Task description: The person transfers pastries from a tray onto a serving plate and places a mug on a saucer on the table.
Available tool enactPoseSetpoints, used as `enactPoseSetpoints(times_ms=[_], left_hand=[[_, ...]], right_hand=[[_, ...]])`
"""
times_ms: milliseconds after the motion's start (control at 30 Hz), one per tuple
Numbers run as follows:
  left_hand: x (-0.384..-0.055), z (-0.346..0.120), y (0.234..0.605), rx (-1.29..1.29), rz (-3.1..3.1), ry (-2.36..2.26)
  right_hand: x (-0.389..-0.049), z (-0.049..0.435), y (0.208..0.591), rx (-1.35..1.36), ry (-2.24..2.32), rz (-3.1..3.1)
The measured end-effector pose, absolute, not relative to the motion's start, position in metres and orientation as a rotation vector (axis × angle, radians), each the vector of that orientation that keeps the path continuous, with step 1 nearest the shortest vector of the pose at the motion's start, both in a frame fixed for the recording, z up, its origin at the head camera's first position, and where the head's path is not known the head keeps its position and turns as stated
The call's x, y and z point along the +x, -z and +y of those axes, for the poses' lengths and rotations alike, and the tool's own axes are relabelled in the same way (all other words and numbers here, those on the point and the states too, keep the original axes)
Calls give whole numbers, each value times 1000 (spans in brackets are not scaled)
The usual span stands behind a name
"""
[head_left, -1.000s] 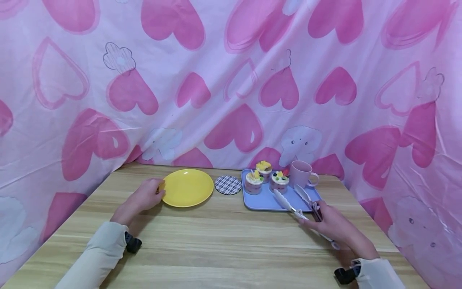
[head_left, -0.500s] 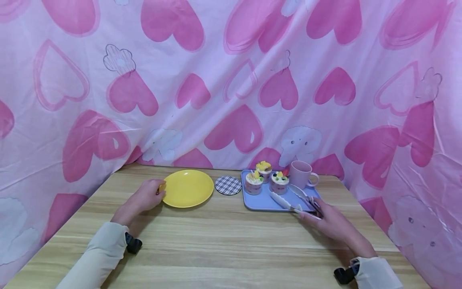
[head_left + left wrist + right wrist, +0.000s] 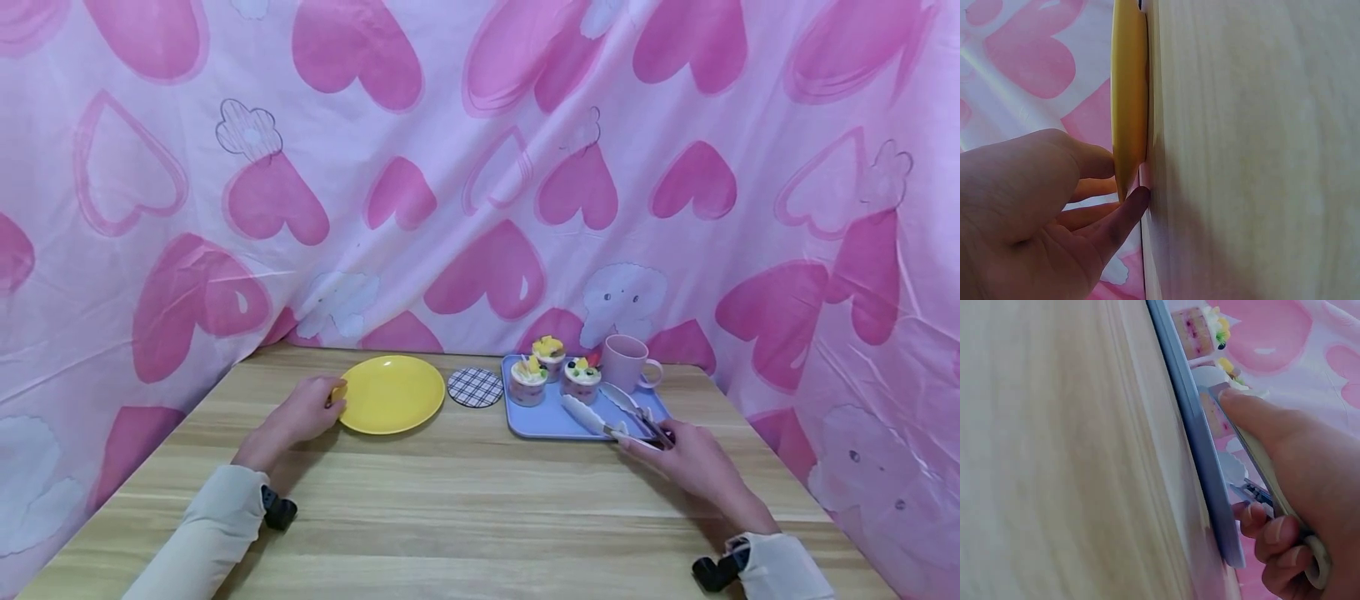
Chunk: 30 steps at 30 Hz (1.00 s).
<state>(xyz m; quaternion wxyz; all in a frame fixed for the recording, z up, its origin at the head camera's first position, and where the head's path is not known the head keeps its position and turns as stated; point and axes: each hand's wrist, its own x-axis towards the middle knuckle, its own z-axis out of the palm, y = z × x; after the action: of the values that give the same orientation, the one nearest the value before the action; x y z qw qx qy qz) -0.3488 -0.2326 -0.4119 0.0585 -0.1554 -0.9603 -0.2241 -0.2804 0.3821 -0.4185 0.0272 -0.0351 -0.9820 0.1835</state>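
Note:
My left hand [image 3: 303, 410] pinches the left rim of a yellow plate [image 3: 390, 392] lying on the wooden table; in the left wrist view the thumb and fingers [image 3: 1100, 164] close on the plate's edge [image 3: 1129, 100]. My right hand [image 3: 686, 462] holds white serving tongs [image 3: 611, 410], whose tips lie over a blue tray [image 3: 540, 421]. On the tray stand three small fruit-topped cakes [image 3: 555, 373] and a pink mug [image 3: 626, 363]. In the right wrist view my fingers [image 3: 1272, 528] curl round the tongs' handle [image 3: 1266, 478] beside the tray's edge [image 3: 1200, 444].
A round checked coaster [image 3: 475, 387] lies between plate and tray. A pink heart-print cloth [image 3: 480, 167] hangs behind and on both sides of the table [image 3: 450, 500]. The near half of the tabletop is bare wood.
My right hand has lowered the tongs and moved them forward, so their tips now lie nearer the cakes on the tray. My left hand stays on the plate's rim.

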Motion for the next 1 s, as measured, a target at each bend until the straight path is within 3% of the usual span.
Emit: enactPoseSetpoints(times_ms=[1000], left_hand=[[-350, -233, 414, -457, -2925, 691]], right_hand=[[-287, 381, 433, -90, -572, -2938]])
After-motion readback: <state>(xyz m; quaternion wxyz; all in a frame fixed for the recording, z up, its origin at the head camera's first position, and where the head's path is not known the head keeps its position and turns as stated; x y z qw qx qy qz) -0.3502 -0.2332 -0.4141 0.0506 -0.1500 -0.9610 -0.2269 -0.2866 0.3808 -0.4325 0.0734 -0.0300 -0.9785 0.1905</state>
